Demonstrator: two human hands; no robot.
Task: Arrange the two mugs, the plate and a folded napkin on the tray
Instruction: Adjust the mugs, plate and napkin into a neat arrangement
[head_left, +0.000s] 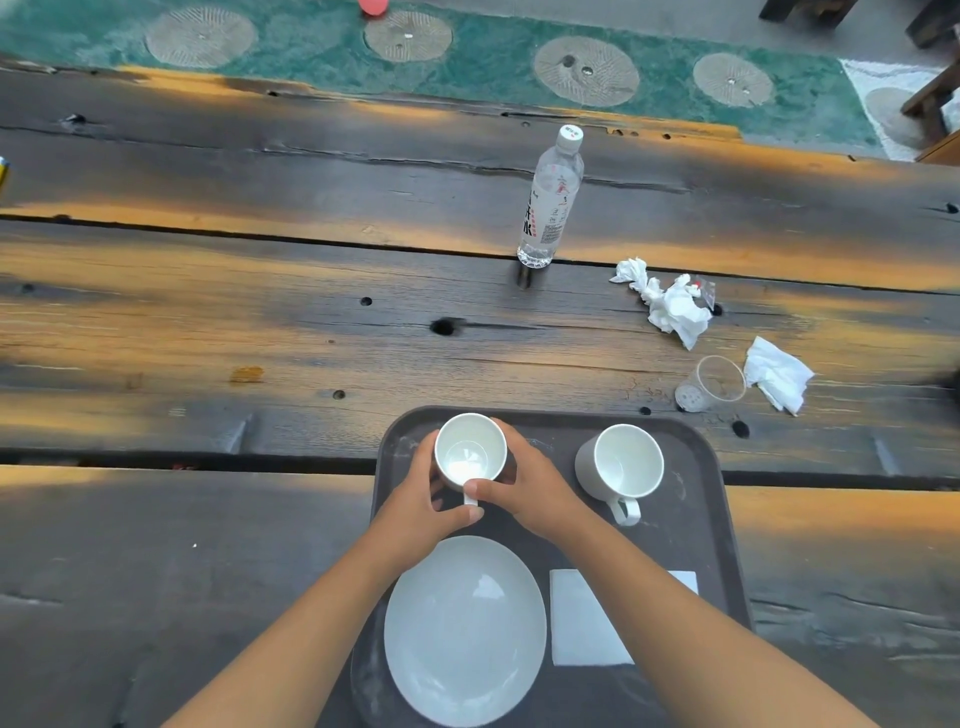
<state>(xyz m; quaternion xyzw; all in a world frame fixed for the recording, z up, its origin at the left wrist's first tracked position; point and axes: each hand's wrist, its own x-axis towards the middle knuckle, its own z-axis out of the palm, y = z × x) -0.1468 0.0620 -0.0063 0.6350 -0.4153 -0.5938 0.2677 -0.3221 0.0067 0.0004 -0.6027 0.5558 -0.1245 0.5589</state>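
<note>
A dark tray (696, 525) lies on the wooden table in front of me. A white mug (469, 452) stands upright at its far left corner, handle pointing toward me. My left hand (421, 506) and my right hand (524, 483) wrap around that mug from both sides. A second white mug (623, 462) stands at the tray's far right, handle toward me. The white plate (465, 629) rests on the near left of the tray. A folded white napkin (582, 618) lies to the plate's right, partly hidden under my right forearm.
A water bottle (551, 200) stands farther back on the table. Crumpled tissues (670, 306) lie beyond the tray to the right, with another tissue (776, 374) next to a clear plastic cup (711, 384) lying on its side. Wide gaps run between the planks.
</note>
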